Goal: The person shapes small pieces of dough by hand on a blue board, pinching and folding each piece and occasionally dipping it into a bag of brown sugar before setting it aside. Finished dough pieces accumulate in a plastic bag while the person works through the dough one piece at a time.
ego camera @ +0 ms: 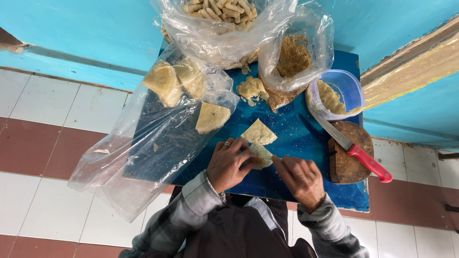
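On the blue table (296, 138), my left hand (228, 163) and my right hand (299, 177) both pinch a pale folded dough piece (261, 155) at the near middle. A ring shows on my left hand. Just beyond them lies a flat triangular dough piece (258, 133). Another triangular piece (210, 117) rests at the mouth of a clear plastic bag (153, 143) that holds more folded dough (169, 81).
A red-handled knife (354, 150) lies across a round wooden board (351, 153) at the right. Behind it stands a clear tub of filling (334, 95). At the back are a bag of brown crumbs (292, 57) and a bag of rolled sticks (220, 14).
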`<state>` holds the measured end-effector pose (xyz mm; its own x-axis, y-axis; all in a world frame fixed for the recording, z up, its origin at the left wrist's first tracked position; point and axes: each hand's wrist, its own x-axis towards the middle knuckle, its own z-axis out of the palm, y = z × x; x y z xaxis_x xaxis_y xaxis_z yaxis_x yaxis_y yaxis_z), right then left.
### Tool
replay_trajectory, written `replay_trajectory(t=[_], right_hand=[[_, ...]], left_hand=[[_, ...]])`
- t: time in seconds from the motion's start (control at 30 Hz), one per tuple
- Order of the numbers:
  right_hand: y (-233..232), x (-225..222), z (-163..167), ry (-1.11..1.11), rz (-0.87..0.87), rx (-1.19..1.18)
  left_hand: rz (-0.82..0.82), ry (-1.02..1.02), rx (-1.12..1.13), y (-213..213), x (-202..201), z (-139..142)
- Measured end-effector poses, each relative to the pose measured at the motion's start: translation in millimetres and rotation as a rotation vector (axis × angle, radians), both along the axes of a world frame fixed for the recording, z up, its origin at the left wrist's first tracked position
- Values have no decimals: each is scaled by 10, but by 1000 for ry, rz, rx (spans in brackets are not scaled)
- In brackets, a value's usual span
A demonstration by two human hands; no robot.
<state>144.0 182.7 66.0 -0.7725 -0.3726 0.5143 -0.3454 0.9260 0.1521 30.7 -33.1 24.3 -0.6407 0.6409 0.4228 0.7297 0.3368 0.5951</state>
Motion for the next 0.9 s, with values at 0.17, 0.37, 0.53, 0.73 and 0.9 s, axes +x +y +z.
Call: replay_trajectory(t=[0.17,0.37,0.53,0.73,0.9], right_hand=[[115,-223,176,86,-125,-457],[622,-1159,647,203,-299,-306],[543,-1749,768,240,-348,0],[24,-647,452,-186,-374,-438],[-229,-157,133,-348,-466,-555]], left_hand=[[59,2,70,-104,6,-26],[214,52,-5,-229,116,-18],[202,75,23,-187,182,31],[225,35,4,-86,207,60],[183,-4,52,-101,166,78]])
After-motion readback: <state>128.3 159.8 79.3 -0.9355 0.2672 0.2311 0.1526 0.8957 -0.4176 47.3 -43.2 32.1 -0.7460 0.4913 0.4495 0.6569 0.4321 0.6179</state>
